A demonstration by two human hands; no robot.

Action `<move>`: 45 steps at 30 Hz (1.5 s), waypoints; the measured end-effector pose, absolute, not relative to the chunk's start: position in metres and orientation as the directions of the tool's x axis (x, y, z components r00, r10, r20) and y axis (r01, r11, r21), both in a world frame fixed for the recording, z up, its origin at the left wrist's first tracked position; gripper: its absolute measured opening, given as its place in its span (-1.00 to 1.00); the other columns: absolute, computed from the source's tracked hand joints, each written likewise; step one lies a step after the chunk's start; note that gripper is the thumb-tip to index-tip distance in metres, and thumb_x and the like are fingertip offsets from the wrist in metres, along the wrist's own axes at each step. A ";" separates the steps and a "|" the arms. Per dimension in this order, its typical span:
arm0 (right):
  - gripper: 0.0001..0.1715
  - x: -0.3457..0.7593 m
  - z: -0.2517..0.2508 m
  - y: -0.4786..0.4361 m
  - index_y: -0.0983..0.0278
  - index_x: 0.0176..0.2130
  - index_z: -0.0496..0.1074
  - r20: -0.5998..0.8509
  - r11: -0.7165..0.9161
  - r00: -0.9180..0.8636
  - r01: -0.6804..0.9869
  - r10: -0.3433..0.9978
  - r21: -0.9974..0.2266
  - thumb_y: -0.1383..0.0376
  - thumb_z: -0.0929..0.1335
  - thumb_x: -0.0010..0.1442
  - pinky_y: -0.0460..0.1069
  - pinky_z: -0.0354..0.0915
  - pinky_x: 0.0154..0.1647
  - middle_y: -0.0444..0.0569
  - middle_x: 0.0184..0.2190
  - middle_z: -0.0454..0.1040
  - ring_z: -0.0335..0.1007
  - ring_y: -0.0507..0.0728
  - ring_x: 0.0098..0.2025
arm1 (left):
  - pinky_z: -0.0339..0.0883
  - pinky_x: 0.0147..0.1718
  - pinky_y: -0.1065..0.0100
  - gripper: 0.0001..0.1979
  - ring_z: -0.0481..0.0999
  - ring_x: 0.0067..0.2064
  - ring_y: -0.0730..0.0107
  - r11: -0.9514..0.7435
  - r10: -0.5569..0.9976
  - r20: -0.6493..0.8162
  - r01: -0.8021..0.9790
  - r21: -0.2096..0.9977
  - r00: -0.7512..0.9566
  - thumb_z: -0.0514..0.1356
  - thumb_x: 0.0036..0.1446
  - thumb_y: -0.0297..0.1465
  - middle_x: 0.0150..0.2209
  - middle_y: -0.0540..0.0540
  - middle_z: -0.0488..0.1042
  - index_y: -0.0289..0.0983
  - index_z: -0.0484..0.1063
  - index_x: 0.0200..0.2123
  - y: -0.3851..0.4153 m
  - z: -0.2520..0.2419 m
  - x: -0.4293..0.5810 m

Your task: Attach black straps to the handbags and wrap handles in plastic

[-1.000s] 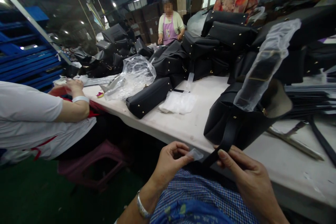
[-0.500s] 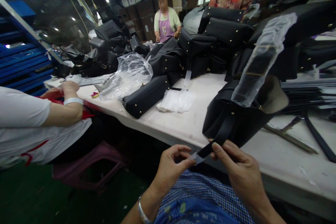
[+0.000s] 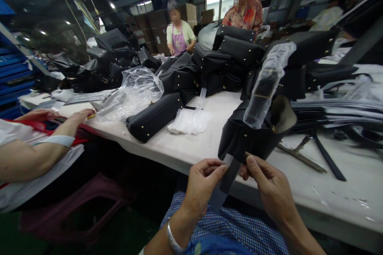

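By the table (image 3: 191, 147), translucent plastic (image 3: 218, 200) overlaps a black strap (image 3: 229, 177).

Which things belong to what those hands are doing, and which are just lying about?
Apparently in use: clear plastic strip, in the left hand; black strap, in the right hand; open black bag.

Seemingly idle: crumpled plastic; metal tool; loose strap.

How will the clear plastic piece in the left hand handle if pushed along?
The clear plastic piece is probably very light: it looks thin and see-through. Likely springy rather than limp, since its lower end juts past the black strap without obvious drooping. It may slide if the left hand loosens, as its surface looks smooth.
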State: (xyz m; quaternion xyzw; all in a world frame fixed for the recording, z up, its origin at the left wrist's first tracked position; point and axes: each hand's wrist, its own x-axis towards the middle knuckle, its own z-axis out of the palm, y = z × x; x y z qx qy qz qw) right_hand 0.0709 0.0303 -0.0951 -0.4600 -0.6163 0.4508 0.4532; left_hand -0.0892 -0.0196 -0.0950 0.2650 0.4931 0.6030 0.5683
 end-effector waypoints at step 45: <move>-0.50 0.063 -0.065 0.034 0.23 -0.44 0.57 0.141 0.176 -0.123 0.356 0.982 -0.918 -0.14 0.41 0.15 -0.09 0.39 -0.49 -0.07 -0.60 0.55 0.53 0.13 -0.52 | 0.51 -0.31 0.26 -0.65 0.62 -0.26 0.16 -0.520 0.669 0.718 0.811 0.268 0.191 0.12 0.31 -0.57 -0.21 -0.26 0.64 -0.33 0.48 0.12 -0.016 -0.097 -0.094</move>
